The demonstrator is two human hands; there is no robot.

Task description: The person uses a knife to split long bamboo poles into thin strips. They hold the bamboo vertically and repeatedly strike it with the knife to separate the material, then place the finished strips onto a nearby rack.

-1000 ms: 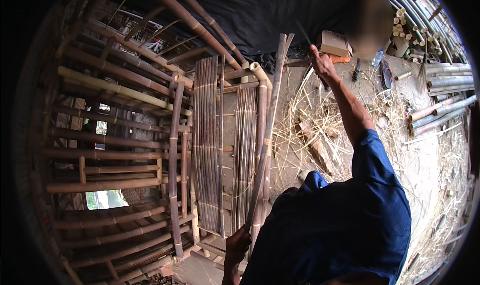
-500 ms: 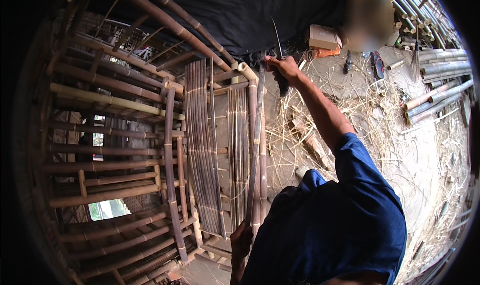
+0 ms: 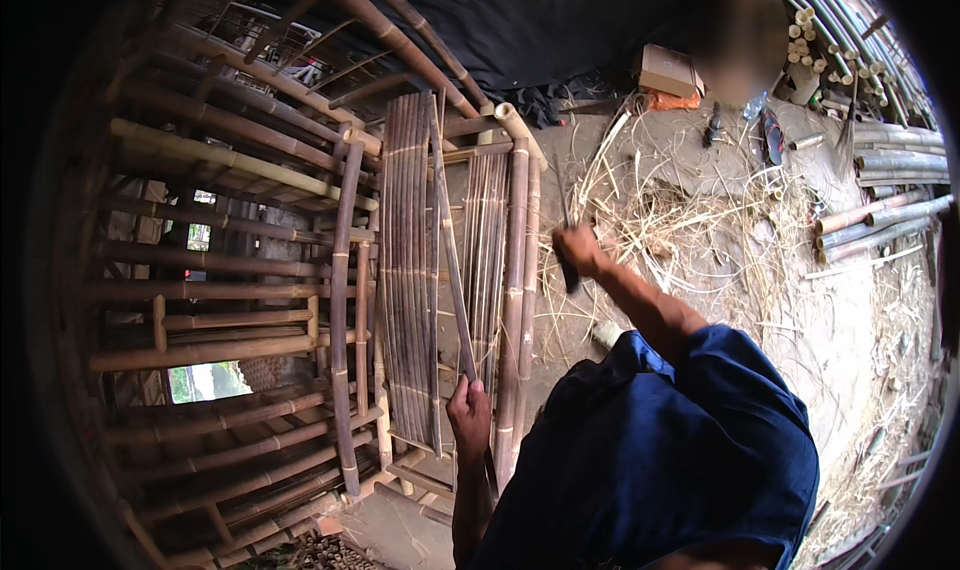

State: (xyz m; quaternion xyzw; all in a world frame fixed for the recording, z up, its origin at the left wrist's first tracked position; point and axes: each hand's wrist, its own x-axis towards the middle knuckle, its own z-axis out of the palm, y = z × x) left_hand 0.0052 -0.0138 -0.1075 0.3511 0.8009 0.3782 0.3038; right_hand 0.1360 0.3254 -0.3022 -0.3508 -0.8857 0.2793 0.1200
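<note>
My left hand is closed around a long, narrow bamboo strip near its close end. The strip's far end reaches over the dark bamboo slats lying side by side on a bamboo frame. To the right of that frame, my right hand grips a long-bladed knife, its thin blade pointing away from me and its dark handle end jutting below the fist. The blade stands apart from the strip. Between the slats and the frame's right rail lies a second row of narrow slats.
Stacked bamboo furniture frames fill the left. Pale shavings litter the floor at right. Farther off are a cardboard box, sandals, and bamboo poles along the right. Black sheeting hangs at the back.
The right hand has come off the strip's far end and drawn back toward me with the knife. The left hand has moved forward, and the strip's far end has swung left over the slats.
</note>
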